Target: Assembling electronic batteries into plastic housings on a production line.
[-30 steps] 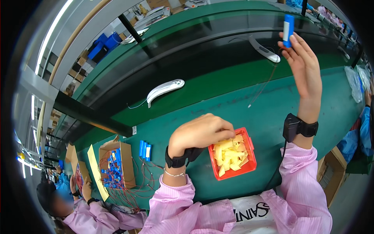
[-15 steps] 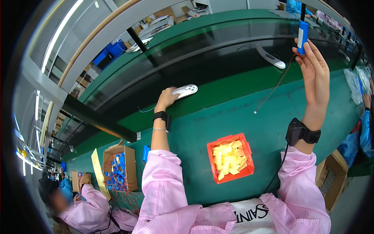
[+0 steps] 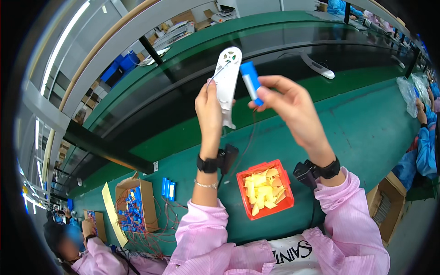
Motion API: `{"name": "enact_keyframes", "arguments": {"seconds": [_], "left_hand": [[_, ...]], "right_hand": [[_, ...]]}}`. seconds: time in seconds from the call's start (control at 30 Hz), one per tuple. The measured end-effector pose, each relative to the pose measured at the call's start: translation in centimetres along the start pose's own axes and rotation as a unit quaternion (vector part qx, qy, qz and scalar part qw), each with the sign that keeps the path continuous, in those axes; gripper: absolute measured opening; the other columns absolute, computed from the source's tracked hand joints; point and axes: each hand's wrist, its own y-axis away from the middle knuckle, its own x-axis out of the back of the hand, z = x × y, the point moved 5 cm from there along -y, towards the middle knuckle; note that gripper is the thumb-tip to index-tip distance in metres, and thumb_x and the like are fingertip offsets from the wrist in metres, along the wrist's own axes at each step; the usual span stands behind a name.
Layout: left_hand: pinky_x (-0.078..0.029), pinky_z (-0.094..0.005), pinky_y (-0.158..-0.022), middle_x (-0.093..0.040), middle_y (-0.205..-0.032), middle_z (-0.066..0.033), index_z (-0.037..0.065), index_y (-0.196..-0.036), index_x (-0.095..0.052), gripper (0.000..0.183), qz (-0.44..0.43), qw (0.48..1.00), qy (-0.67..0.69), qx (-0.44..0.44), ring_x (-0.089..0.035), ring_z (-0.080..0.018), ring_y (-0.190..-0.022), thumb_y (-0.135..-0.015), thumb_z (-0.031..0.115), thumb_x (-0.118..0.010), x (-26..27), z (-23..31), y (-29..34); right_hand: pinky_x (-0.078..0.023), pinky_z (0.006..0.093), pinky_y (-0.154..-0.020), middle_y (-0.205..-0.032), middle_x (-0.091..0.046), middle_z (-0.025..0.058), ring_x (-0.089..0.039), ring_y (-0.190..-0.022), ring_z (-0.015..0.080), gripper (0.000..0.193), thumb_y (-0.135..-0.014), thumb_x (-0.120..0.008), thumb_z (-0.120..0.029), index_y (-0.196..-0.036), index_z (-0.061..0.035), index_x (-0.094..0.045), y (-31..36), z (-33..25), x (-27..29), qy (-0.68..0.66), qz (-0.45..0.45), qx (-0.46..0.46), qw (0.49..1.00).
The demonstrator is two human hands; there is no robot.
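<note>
My left hand (image 3: 209,110) grips a long white plastic housing (image 3: 228,82), tilted up over the dark conveyor belt. The housing has a round, spoked opening at its top end, and a thin wire runs near my thumb. Close to its right side, my right hand (image 3: 293,107) pinches a blue battery pack (image 3: 250,82) with a white label between thumb and fingers. The pack and the housing look slightly apart. A thin dark red lead (image 3: 253,133) hangs from the pack, blurred toward its lower end.
A red bin (image 3: 276,212) of yellow paper-like pieces stands below my hands. To the left are blue battery packs (image 3: 168,189) and a carton (image 3: 149,204) of wired packs. A black post (image 3: 105,146) crosses there. Another white housing (image 3: 316,66) lies on the belt. Co-workers sit at both sides.
My left hand has lifted the white housing off the belt and turned it upright. My right hand has brought the battery pack down and left, close beside the housing.
</note>
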Motion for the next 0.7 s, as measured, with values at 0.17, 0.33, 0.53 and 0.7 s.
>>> {"name": "enact_keyframes", "arguments": {"seconds": [0.17,0.33,0.53,0.7], "left_hand": [[-0.055,-0.0312,-0.075,-0.068,-0.104,-0.0126,-0.002,-0.119,-0.059,0.042,-0.039,0.993,0.112,-0.029,-0.068,-0.0161,-0.089,-0.105,0.033,-0.04,-2.8,3.8,4.1],[-0.053,-0.0368,-0.088,-0.064,-0.118,-0.0138,0.003,-0.126,-0.052,0.045,-0.07,0.968,0.239,0.025,-0.066,-0.0228,-0.099,-0.105,0.039,-0.035,-2.9,4.9,5.0],[-0.054,-0.0388,-0.085,-0.065,-0.11,-0.0117,0.004,-0.134,-0.048,0.058,-0.14,0.937,0.32,0.014,-0.065,-0.024,-0.097,-0.106,0.051,-0.028,-3.1,4.4,4.3],[-0.057,-0.0368,-0.074,-0.065,-0.096,-0.0119,0.002,-0.124,-0.053,0.061,-0.058,0.923,0.38,-0.004,-0.067,-0.0219,-0.081,-0.105,0.053,-0.028,-0.9,3.9,3.7]], "right_hand": [[-0.053,0.0281,-0.083,-0.105,-0.068,0.0101,-0.067,-0.093,0.0145,0.033,-0.096,-0.064,-0.012,-0.122,0.0059,-0.058,0.5,0.0,-0.4,0.011,-0.006,-0.002,1.0],[-0.054,0.0273,-0.085,-0.105,-0.067,0.0095,-0.065,-0.096,0.0128,0.033,-0.094,-0.066,-0.011,-0.121,0.0065,-0.058,0.8,-1.3,-0.9,0.017,-0.008,-0.007,1.0],[-0.053,0.0246,-0.08,-0.101,-0.067,0.007,-0.063,-0.091,0.0095,0.032,-0.092,-0.069,-0.009,-0.119,0.0055,-0.059,1.2,0.6,-2.4,0.014,-0.055,-0.035,0.998],[-0.053,0.0252,-0.077,-0.099,-0.068,0.0083,-0.063,-0.085,0.0093,0.033,-0.09,-0.071,-0.01,-0.118,0.0051,-0.062,1.6,0.8,-3.1,0.091,-0.065,-0.06,0.992]]}}
